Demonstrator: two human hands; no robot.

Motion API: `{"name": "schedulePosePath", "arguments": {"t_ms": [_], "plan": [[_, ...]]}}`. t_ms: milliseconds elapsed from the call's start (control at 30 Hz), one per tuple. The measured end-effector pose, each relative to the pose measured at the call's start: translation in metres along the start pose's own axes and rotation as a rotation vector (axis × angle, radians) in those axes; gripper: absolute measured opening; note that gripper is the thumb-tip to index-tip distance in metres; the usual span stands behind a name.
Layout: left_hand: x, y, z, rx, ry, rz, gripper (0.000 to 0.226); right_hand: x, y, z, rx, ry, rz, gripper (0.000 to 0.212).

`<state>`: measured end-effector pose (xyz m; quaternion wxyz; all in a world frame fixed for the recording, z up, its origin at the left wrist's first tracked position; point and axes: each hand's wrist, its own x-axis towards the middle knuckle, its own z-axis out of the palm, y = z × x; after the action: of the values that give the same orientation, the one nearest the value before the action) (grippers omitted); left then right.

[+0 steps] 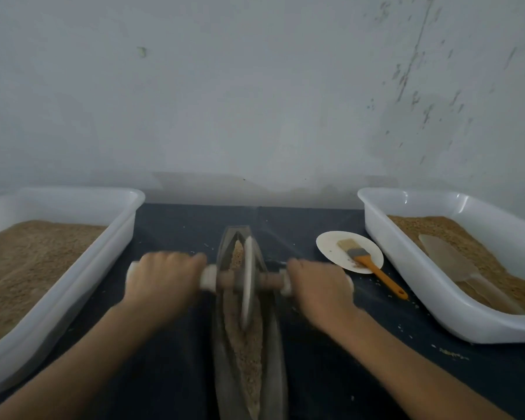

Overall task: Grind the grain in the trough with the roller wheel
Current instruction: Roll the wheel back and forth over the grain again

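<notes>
1. I am holding the roller wheel (248, 280) by its axle: my left hand (164, 278) is wrapping its grip around the left handle, and my right hand (317, 286) is clamping the right one.
2. The wheel is standing upright in the trough (225, 344), which is running from the counter's (176, 237) near edge toward the wall, midway across.
3. Grain (249, 353) is lying along the trough floor; motion blur is hiding, I think, how fine it is.
4. White tubs are sitting at the left edge (58, 298) and right edge (406, 268).
</notes>
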<state>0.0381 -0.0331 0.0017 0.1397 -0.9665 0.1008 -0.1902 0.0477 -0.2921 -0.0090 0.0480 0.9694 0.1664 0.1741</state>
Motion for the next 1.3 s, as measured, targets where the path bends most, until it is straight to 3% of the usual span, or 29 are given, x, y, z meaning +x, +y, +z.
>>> {"name": "schedulePosePath", "arguments": {"t_ms": [100, 200, 267, 400, 533, 600, 700, 867, 1000, 1133, 1233, 1300], "plan": [[0.045, -0.009, 0.014, -0.019, 0.041, -0.067, 0.015, 0.049, 0.001, 0.011, -0.073, 0.104, 0.023, 0.011], [0.04, -0.011, 0.024, -0.076, 0.035, -0.094, 0.018, 0.054, -0.002, 0.008, -0.091, 0.126, -0.007, 0.011], [0.014, -0.006, 0.02, -0.085, 0.024, -0.086, 0.024, 0.032, -0.004, -0.002, -0.054, 0.107, -0.057, 0.015], [-0.05, 0.001, -0.008, -0.173, -0.154, -0.023, 0.03, -0.039, -0.005, -0.025, 0.002, 0.06, -0.149, 0.03], [-0.076, 0.004, -0.029, -0.148, -0.053, 0.08, 0.039, -0.072, -0.005, -0.039, 0.027, 0.122, -0.188, 0.046], [-0.069, 0.006, -0.021, -0.108, -0.097, 0.033, 0.031, -0.061, -0.007, -0.035, 0.001, 0.035, -0.158, 0.042], [-0.031, 0.005, -0.001, -0.038, -0.04, -0.051, 0.032, -0.019, -0.004, -0.013, -0.047, -0.034, -0.081, 0.02], [0.037, -0.007, 0.017, -0.029, 0.022, -0.093, 0.028, 0.053, 0.003, 0.012, -0.033, 0.084, 0.01, 0.013], [0.03, -0.003, 0.012, -0.027, 0.029, -0.096, 0.024, 0.043, 0.001, 0.008, -0.015, 0.084, -0.001, 0.014], [-0.029, 0.005, 0.0, -0.078, 0.048, 0.03, 0.043, -0.027, 0.0, -0.013, 0.016, -0.007, -0.09, 0.028], [-0.063, 0.007, -0.023, -0.152, 0.077, 0.189, 0.067, -0.071, 0.001, -0.033, 0.021, 0.03, -0.148, 0.047], [-0.067, 0.003, -0.023, -0.142, 0.036, 0.192, 0.069, -0.075, 0.0, -0.04, -0.003, -0.018, -0.164, 0.045]]}}
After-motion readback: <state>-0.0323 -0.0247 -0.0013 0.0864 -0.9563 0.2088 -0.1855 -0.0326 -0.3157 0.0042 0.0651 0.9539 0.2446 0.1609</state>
